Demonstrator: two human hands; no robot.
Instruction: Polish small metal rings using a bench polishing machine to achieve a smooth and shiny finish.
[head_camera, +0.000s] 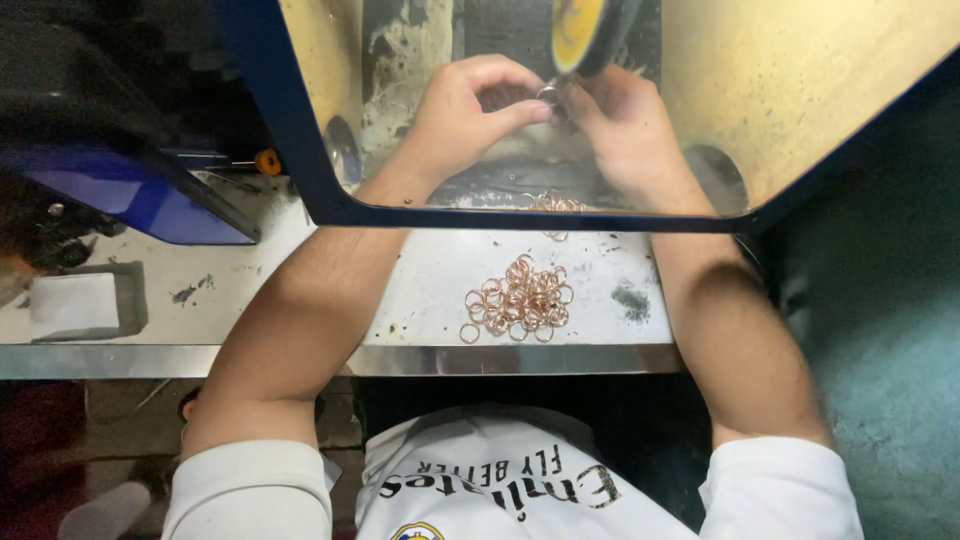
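Both my hands reach inside a blue-framed polishing hood (300, 160). Together my left hand (462, 118) and my right hand (622, 125) pinch a small metal ring (548, 94) and hold it against the lower edge of a yellow buffing wheel (578, 30). A pile of several copper-coloured rings (518, 300) lies on the metal bench (420, 290) between my forearms, in front of the hood. A few more rings (556, 204) lie just inside the hood's opening, below my hands.
To the left of the hood a dark blue machine cover (130, 190) juts out beside a small orange knob (266, 161). A white block (72, 303) sits at the bench's left end. The bench's steel front edge (500, 360) runs across in front of me.
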